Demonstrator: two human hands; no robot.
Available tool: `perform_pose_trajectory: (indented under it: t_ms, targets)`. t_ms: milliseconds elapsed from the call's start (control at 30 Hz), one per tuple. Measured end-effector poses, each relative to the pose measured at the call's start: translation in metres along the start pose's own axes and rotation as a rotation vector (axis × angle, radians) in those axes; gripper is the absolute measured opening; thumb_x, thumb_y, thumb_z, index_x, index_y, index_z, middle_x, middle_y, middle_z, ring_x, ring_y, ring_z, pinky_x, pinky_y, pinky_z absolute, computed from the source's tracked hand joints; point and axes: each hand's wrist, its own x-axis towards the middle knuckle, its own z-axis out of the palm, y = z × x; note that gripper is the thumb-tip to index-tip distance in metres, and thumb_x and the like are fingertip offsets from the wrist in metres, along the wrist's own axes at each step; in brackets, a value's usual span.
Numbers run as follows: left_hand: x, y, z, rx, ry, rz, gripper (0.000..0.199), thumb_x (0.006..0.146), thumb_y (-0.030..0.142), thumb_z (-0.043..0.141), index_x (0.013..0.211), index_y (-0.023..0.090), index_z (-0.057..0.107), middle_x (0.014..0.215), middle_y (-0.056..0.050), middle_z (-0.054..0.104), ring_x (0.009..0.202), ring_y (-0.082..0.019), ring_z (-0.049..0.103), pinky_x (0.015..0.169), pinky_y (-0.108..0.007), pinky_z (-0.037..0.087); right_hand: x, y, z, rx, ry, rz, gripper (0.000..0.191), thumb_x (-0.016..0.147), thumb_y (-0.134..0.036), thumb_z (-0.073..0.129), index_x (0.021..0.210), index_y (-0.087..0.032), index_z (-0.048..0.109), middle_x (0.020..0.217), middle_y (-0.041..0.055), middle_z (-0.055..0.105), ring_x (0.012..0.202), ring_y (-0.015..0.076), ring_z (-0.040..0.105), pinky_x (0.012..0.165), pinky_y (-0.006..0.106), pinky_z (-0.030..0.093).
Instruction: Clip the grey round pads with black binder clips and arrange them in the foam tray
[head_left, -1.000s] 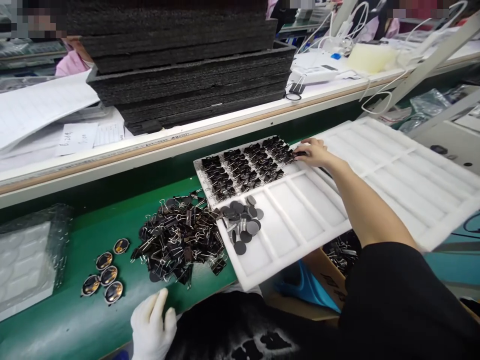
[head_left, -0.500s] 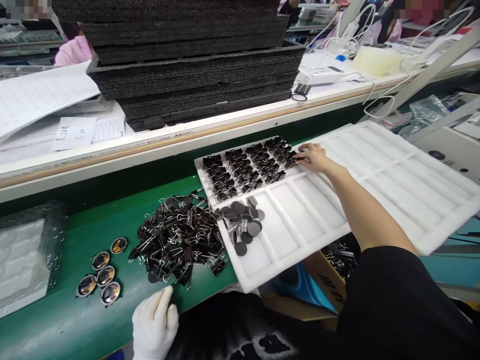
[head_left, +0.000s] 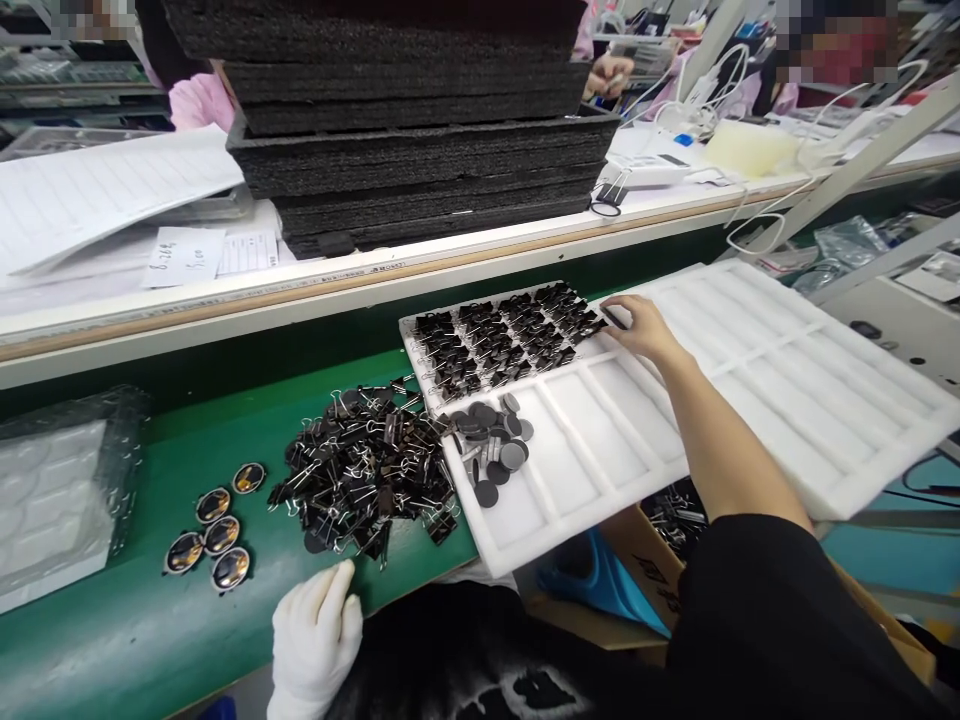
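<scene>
Counter (head_left: pixel 135 620) edge runs by your left hand (head_left: pixel 316 625), loose and released. Your right hand (head_left: pixel 637 325) borders the binder clips (head_left: pixel 487 328); its grip I cannot tell.

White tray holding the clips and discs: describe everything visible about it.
The white tray looks like foam or plastic, with raised rims and dividers. Black binder clips crowd its far row; dark gray discs sit in its near left compartment. It lies across the green table, its near corner jutting past the edge. A clip pile appears to touch its left side. The right grip reaches its far right end.
</scene>
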Motion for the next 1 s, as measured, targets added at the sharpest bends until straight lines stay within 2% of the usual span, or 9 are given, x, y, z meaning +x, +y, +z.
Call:
perform_pose_trajectory:
  t_ms: [100, 167, 333, 467, 700, 800, 900, 933, 1000]
  targets:
    - [0.001, 0.001, 0.001, 0.002, -0.001, 0.013, 0.033, 0.089, 0.013, 0.061, 0.122, 0.015, 0.062, 0.099, -0.013, 0.072, 0.087, -0.025, 0.070, 0.078, -0.038, 0.054, -0.006, 0.001, 0.002, 0.024, -0.026, 0.083, 0.062, 0.072, -0.034, 0.066, 0.132, -0.020, 0.066, 0.132, 0.0128, 0.068, 0.120, 0.0350, 0.061, 0.106, 0.049, 0.048]
    - [0.002, 0.001, 0.001, 0.004, -0.002, 0.026, 0.033, 0.089, 0.013, 0.061, 0.122, 0.014, 0.062, 0.099, -0.013, 0.072, 0.087, -0.025, 0.070, 0.078, -0.038, 0.054, -0.006, 0.000, 0.006, 0.012, -0.046, 0.114, 0.060, 0.072, -0.034, 0.066, 0.129, -0.017, 0.068, 0.123, 0.0134, 0.072, 0.112, 0.0346, 0.066, 0.102, 0.048, 0.050]
    - [0.003, 0.003, 0.000, 0.003, -0.003, 0.035, 0.031, 0.092, 0.015, 0.060, 0.122, 0.015, 0.061, 0.101, -0.013, 0.072, 0.089, -0.025, 0.070, 0.081, -0.039, 0.054, 0.003, -0.008, 0.009, 0.017, -0.053, 0.155, 0.044, 0.075, -0.035, 0.063, 0.112, -0.014, 0.075, 0.100, 0.0135, 0.078, 0.095, 0.0313, 0.071, 0.093, 0.042, 0.053]
    - [0.003, 0.004, 0.001, 0.011, 0.014, 0.016, 0.030, 0.092, 0.014, 0.060, 0.121, 0.015, 0.062, 0.101, -0.013, 0.073, 0.089, -0.025, 0.070, 0.082, -0.039, 0.054, 0.004, -0.012, 0.003, 0.032, -0.068, 0.152, 0.030, 0.072, -0.035, 0.067, 0.096, -0.018, 0.076, 0.086, 0.0103, 0.077, 0.085, 0.0294, 0.071, 0.087, 0.041, 0.055]
    - [0.008, 0.007, 0.000, 0.009, 0.010, 0.018, 0.030, 0.091, 0.014, 0.061, 0.121, 0.014, 0.062, 0.102, -0.013, 0.073, 0.089, -0.025, 0.070, 0.081, -0.039, 0.053, -0.002, -0.031, 0.004, 0.037, 0.027, 0.186, 0.032, 0.072, -0.032, 0.066, 0.102, -0.021, 0.065, 0.092, 0.0110, 0.075, 0.090, 0.0295, 0.068, 0.088, 0.045, 0.053]
    - [0.008, 0.011, -0.005, -0.013, 0.010, 0.005, 0.030, 0.091, 0.014, 0.060, 0.121, 0.015, 0.062, 0.101, -0.013, 0.072, 0.089, -0.025, 0.069, 0.081, -0.039, 0.053, -0.015, -0.054, -0.003, 0.020, 0.088, 0.199, 0.034, 0.072, -0.033, 0.064, 0.104, -0.021, 0.064, 0.105, 0.0160, 0.074, 0.105, 0.0358, 0.064, 0.095, 0.055, 0.048]
    - [0.005, 0.004, -0.016, -0.057, 0.050, -0.074, 0.026, 0.090, 0.014, 0.058, 0.116, 0.018, 0.062, 0.103, -0.011, 0.071, 0.094, -0.024, 0.068, 0.086, -0.039, 0.054, -0.045, -0.099, -0.007, 0.022, 0.180, 0.188, 0.033, 0.083, -0.037, 0.054, 0.109, -0.018, 0.063, 0.120, 0.0253, 0.068, 0.119, 0.0433, 0.057, 0.101, 0.065, 0.039]
    - [0.004, -0.002, -0.020, -0.055, 0.087, -0.123, 0.023, 0.089, 0.015, 0.060, 0.112, 0.019, 0.062, 0.104, -0.011, 0.070, 0.096, -0.024, 0.068, 0.088, -0.040, 0.054, -0.059, -0.117, -0.007, 0.047, 0.189, 0.157, 0.033, 0.087, -0.039, 0.050, 0.110, -0.018, 0.062, 0.120, 0.0248, 0.068, 0.118, 0.0418, 0.058, 0.102, 0.062, 0.041]
    - [0.007, -0.019, -0.032, 0.020, 0.189, -0.267, 0.020, 0.084, 0.021, 0.069, 0.101, 0.020, 0.059, 0.107, -0.011, 0.066, 0.103, -0.026, 0.066, 0.092, -0.043, 0.053, -0.093, -0.153, -0.002, 0.128, 0.128, 0.046, 0.029, 0.091, -0.045, 0.052, 0.107, -0.024, 0.063, 0.110, 0.0165, 0.072, 0.105, 0.0348, 0.066, 0.095, 0.051, 0.051]
